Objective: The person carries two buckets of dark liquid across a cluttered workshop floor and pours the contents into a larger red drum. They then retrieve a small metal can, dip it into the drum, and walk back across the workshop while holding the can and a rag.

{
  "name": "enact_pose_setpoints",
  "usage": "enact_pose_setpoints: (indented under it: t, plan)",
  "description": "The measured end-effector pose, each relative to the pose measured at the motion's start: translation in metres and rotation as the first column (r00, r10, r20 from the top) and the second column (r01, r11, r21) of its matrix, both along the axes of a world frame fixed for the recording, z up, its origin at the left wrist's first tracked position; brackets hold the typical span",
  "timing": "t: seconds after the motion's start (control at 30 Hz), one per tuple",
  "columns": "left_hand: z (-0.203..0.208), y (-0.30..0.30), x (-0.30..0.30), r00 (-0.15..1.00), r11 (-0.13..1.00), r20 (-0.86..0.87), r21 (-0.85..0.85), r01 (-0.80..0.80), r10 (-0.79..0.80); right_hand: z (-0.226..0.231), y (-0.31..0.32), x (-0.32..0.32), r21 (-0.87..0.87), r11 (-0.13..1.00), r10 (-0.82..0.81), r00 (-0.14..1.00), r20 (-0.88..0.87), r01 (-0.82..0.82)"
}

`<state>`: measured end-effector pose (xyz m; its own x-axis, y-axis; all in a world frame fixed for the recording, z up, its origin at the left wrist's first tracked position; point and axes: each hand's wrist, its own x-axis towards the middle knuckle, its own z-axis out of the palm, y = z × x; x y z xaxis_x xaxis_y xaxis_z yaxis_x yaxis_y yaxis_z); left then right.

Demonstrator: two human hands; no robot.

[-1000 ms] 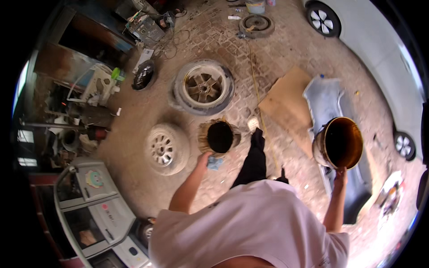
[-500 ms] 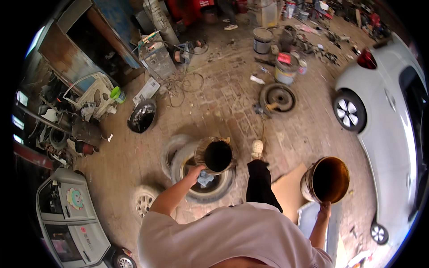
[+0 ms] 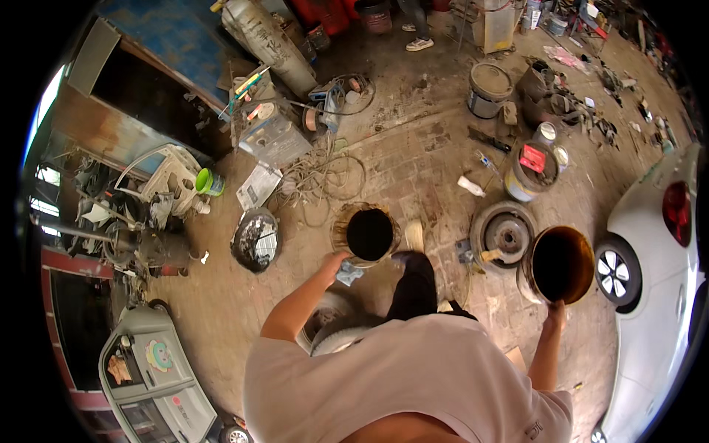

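My left hand [image 3: 337, 261] is closed on the near left edge of a stained bucket [image 3: 342, 227] whose inside looks black. A crumpled light-blue cloth [image 3: 350, 274] hangs just below that hand against the bucket. Off to the right, my right hand [image 3: 556, 314] grips the near edge of a second bucket [image 3: 525, 275], with a brownish, oily-looking inner wall. Both buckets are tilted so their mouths face up toward me. Whether either holds liquid is too dark to tell. Fingers of both hands are partly hidden by the buckets.
Beyond the right bucket lies a wheel [image 3: 509, 221]; a red-topped pail [image 3: 523, 184] stands behind it. Cables [image 3: 325, 177] and a black tub [image 3: 255, 240] lie ahead left. A silver car [image 3: 665, 280] borders the right, a grey vehicle [image 3: 159, 369] the left. Another person's shoe [image 3: 419, 45] shows far ahead.
I have walked forward, carrying both buckets. The tyres that lay under the left bucket are now beneath my body, and the wheel, tub and pails ahead are closer.
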<state>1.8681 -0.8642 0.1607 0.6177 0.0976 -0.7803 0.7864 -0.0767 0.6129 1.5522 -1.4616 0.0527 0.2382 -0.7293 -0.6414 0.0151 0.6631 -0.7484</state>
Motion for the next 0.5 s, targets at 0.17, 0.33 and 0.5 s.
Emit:
enact_pose_setpoints:
  t: [0.17,0.33,0.5]
  plan:
    - [-0.005,-0.038,0.197,0.998,0.998,0.013,-0.005,0.062,-0.062,-0.036,-0.066,0.162,-0.181,0.961,0.243,0.949,0.203,-0.208]
    - [-0.015,-0.058,0.372,0.994,0.946,0.033,0.314,0.085,-0.100,0.067,-0.032,0.402,0.076,0.989,0.118,0.986,0.120,-0.128]
    - [-0.025,-0.084,0.546,0.999,0.959,-0.051,0.281,0.032,-0.018,0.023,-0.071,0.578,0.101,0.971,0.225,0.969,-0.101,-0.215]
